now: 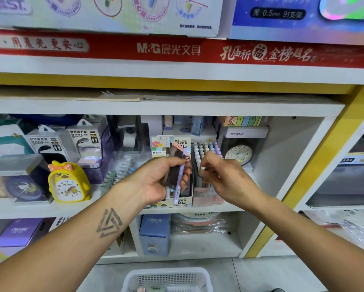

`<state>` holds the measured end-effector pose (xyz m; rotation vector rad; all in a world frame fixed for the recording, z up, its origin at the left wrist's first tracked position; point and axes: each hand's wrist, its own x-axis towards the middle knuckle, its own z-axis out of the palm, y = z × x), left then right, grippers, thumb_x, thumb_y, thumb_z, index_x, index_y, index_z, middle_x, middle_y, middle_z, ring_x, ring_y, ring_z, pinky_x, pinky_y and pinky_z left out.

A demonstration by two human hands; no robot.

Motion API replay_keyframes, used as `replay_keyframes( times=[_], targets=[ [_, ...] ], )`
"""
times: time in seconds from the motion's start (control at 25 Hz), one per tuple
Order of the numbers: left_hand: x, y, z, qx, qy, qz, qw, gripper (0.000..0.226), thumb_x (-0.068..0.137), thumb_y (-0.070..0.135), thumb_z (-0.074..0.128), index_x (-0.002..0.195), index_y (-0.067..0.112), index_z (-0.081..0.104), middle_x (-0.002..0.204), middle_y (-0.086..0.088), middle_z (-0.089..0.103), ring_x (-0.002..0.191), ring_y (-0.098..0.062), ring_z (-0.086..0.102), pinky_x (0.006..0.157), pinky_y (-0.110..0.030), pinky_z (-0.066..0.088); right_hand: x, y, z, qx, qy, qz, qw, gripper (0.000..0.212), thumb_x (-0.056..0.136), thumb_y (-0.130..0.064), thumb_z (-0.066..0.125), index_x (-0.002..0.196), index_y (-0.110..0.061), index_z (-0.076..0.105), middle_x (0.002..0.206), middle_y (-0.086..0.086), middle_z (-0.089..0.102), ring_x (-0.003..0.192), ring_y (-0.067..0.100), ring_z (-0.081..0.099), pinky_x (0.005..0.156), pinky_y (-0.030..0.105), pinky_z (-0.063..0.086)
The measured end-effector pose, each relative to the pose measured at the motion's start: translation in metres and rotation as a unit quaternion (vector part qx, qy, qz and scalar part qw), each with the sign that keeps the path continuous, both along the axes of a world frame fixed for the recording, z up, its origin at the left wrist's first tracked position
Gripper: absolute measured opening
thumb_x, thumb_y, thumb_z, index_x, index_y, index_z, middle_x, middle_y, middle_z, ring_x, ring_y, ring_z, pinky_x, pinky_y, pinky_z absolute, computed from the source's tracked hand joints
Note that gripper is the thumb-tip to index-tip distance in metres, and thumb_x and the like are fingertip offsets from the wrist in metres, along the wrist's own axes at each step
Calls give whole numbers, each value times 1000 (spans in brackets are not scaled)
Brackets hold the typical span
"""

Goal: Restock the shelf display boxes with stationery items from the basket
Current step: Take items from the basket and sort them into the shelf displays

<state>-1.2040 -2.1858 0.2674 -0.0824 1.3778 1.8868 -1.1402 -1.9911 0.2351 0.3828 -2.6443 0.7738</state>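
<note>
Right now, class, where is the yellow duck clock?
The yellow duck clock stands on the middle shelf, left of the left hand, below the power bank boxes.

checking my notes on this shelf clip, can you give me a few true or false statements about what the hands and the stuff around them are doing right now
1. The left hand holds several pens, among them a lilac pen. True.
2. The right hand is empty. False: its fingers pinch a small white item.
3. The yellow duck clock stands left of both hands. True.
4. The white basket sits on the shelf beside the clock. False: it is on the floor below the hands.
5. The display box of capped pens behind the right hand is empty. False: rows of pastel caps fill it.
</note>
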Motion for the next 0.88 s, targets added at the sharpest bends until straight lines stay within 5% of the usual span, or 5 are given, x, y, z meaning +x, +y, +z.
replay_keyframes(
  times=[0.16, 0.36, 0.56, 0.72, 0.88],
  targets=[
    [1, 0, 0, 10, 34, -35, 999, 15, 91, 9, 64, 99, -2, 70, 81, -15, 70, 62, -21, 66, 52, -26, 55, -4, -2, 8, 35, 53, -24, 998, 12, 97, -20, 64, 96, -13, 73, 86, -1, 63, 75, 14, 56, 68, 32, 46],
    [9, 6, 2, 15, 40, -118, 992, 15, 81, 9, 70, 89, -2, 76, 88, -22, 73, 70, -27, 73, 55, -30, 58, -10, -6, 26, -355, -151, -71, 920, 24, 94, -33, 69, 95, -10, 76, 64, -7, 66, 54, 1, 53, 48, 15, 40],
    [8, 13, 1, 52, 22, -84, 995, 25, 91, 6, 62, 109, -10, 68, 110, -31, 69, 100, -40, 71, 81, -50, 60, -9, 15, 35, -521, -112, -84, 842, 19, 99, -10, 59, 90, 3, 69, 63, 12, 64, 48, 18, 54, 48, 27, 46],
    [3, 14, 4, -1, 48, -22, 999, 13, 92, 7, 64, 100, -3, 67, 80, -16, 71, 57, -20, 66, 50, -26, 56, -11, 42, 34, -354, 28, -196, 914, 17, 102, -12, 56, 98, 0, 68, 65, 6, 67, 49, 15, 57, 51, 31, 51],
    [5, 16, 6, -4, 39, -28, 999, 25, 93, 22, 65, 100, -2, 70, 70, -8, 62, 49, -13, 52, 44, -20, 42, -5, 41, 16, -67, 25, -167, 983, 14, 103, -21, 52, 108, -21, 65, 80, -3, 66, 71, 15, 67, 69, 38, 59]
  ],
)
